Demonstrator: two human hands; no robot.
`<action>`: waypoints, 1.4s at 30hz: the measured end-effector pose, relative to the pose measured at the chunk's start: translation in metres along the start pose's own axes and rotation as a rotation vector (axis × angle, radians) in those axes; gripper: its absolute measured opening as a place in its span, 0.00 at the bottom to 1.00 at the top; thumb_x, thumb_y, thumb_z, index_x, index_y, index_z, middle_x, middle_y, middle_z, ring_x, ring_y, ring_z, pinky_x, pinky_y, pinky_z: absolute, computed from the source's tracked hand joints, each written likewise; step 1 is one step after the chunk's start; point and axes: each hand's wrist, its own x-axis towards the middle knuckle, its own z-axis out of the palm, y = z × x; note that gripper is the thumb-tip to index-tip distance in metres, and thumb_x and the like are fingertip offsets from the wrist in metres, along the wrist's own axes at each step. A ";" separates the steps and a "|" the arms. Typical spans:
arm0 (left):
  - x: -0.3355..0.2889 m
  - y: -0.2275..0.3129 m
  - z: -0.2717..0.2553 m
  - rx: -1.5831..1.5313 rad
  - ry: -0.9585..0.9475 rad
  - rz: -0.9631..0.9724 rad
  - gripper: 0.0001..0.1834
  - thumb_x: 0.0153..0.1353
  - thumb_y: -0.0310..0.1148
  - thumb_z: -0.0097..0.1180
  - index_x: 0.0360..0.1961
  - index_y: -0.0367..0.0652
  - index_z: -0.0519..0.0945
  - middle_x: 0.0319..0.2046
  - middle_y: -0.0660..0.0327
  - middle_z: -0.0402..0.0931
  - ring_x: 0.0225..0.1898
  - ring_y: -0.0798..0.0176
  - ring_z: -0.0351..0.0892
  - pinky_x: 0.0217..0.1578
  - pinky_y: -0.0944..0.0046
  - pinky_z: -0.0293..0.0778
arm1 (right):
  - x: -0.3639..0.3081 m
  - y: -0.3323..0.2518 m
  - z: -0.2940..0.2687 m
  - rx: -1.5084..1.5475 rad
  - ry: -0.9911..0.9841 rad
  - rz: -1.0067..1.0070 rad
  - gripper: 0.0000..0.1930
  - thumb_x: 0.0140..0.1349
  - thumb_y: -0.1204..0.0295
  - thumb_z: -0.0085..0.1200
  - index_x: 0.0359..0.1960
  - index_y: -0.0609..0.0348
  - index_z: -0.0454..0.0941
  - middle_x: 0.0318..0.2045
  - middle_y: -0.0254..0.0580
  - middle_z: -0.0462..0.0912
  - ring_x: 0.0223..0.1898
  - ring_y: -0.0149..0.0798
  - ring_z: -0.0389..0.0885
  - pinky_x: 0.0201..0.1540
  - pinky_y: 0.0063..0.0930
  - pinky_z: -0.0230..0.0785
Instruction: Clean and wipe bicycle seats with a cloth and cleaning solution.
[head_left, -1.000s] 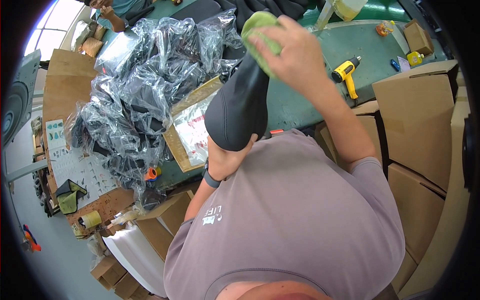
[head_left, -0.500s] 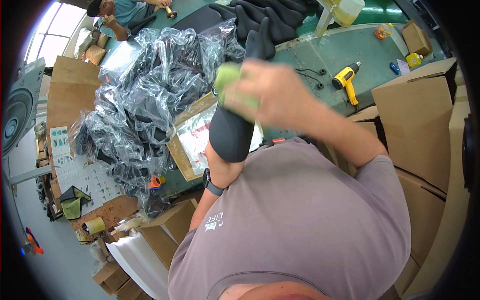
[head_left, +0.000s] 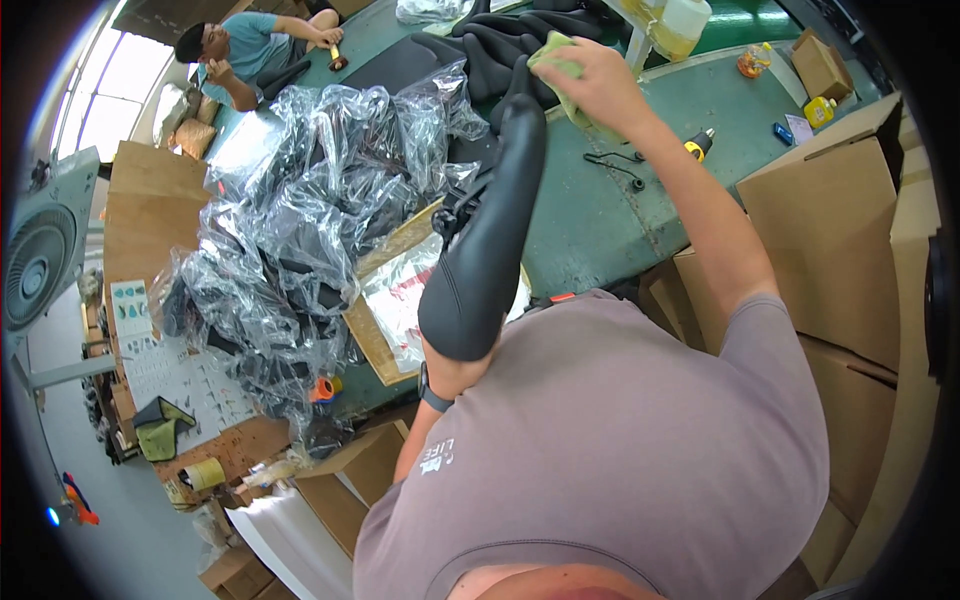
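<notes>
A black bicycle saddle (head_left: 492, 235) is held up in front of my chest, its narrow nose pointing away from me. My left hand (head_left: 462, 372) grips its wide rear end from below; most of those fingers are hidden behind the saddle. Beyond the nose, my right hand (head_left: 600, 88) pinches a folded green cloth (head_left: 556, 66), just off the saddle's tip. Under the saddle, at its left side, dark rail parts show. More black saddles (head_left: 400, 75) lie in rows at the far side of the green table.
Saddles in clear plastic bags (head_left: 290, 215) are heaped on the left. A shallow cardboard tray (head_left: 372, 340) with printed plastic bags lies beneath the held saddle. On the right are a yellow heat gun (head_left: 699, 146), black cables (head_left: 625, 170) and cardboard boxes (head_left: 820, 240). A co-worker (head_left: 262, 45) sits far left with a hammer.
My right hand has moved up and away with the cloth, from the saddle's middle to past its nose. The saddle has turned, showing more of its smooth side.
</notes>
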 end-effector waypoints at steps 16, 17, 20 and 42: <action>0.015 0.006 -0.002 0.167 -0.105 0.071 0.23 0.66 0.36 0.77 0.61 0.41 0.90 0.59 0.53 0.90 0.60 0.47 0.88 0.66 0.50 0.79 | -0.070 -0.119 -0.080 1.430 0.242 0.215 0.30 0.88 0.53 0.46 0.75 0.68 0.75 0.68 0.52 0.83 0.65 0.46 0.87 0.68 0.40 0.81; 0.014 -0.001 0.000 0.154 -0.116 0.087 0.23 0.66 0.36 0.77 0.61 0.41 0.90 0.59 0.53 0.90 0.60 0.47 0.88 0.66 0.50 0.79 | -0.069 -0.117 -0.081 1.080 0.224 0.002 0.27 0.87 0.57 0.50 0.74 0.66 0.78 0.67 0.50 0.83 0.64 0.44 0.86 0.67 0.37 0.80; 0.020 0.001 0.002 -0.019 -0.076 0.107 0.17 0.70 0.28 0.67 0.59 0.39 0.90 0.56 0.53 0.90 0.56 0.40 0.88 0.66 0.44 0.78 | -0.067 -0.114 -0.075 0.772 0.152 -0.094 0.22 0.83 0.63 0.58 0.71 0.62 0.83 0.66 0.46 0.84 0.62 0.40 0.86 0.66 0.33 0.78; -0.040 -0.030 -0.003 -1.545 -0.025 -0.613 0.45 0.58 0.23 0.76 0.77 0.33 0.72 0.68 0.47 0.80 0.66 0.43 0.82 0.69 0.44 0.77 | -0.057 -0.092 -0.049 1.998 0.322 0.626 0.27 0.86 0.53 0.51 0.74 0.59 0.77 0.65 0.50 0.85 0.61 0.47 0.87 0.62 0.43 0.83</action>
